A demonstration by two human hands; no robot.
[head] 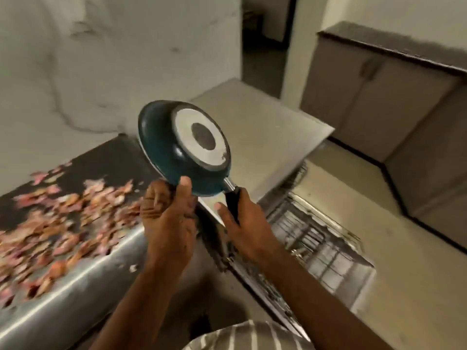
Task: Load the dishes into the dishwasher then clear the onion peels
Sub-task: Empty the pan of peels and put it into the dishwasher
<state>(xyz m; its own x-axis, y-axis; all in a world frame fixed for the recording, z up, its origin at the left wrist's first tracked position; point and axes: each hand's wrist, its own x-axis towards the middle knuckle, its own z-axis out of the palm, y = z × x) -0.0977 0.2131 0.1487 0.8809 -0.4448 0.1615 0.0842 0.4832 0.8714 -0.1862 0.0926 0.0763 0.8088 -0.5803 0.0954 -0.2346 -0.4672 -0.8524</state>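
A small dark teal frying pan (161, 145) is held up in mid-air, tilted so its silver-ringed underside faces me. My right hand (242, 223) grips its black handle. My left hand (166, 210) holds the pan's lower rim, thumb pressed on the outside. Pink and brown onion peels (63, 218) lie scattered over the dark countertop (106, 160) on the left. Below and right of my hands the dishwasher's wire rack (316, 238) is pulled out and looks bare.
The counter's steel front edge (83, 281) runs across the lower left. A marbled wall (101, 59) rises behind the counter. Beige cabinets (374, 97) with a dark top stand at the right, a dark doorway (265, 34) behind. Pale floor (417, 286) lies right of the rack.
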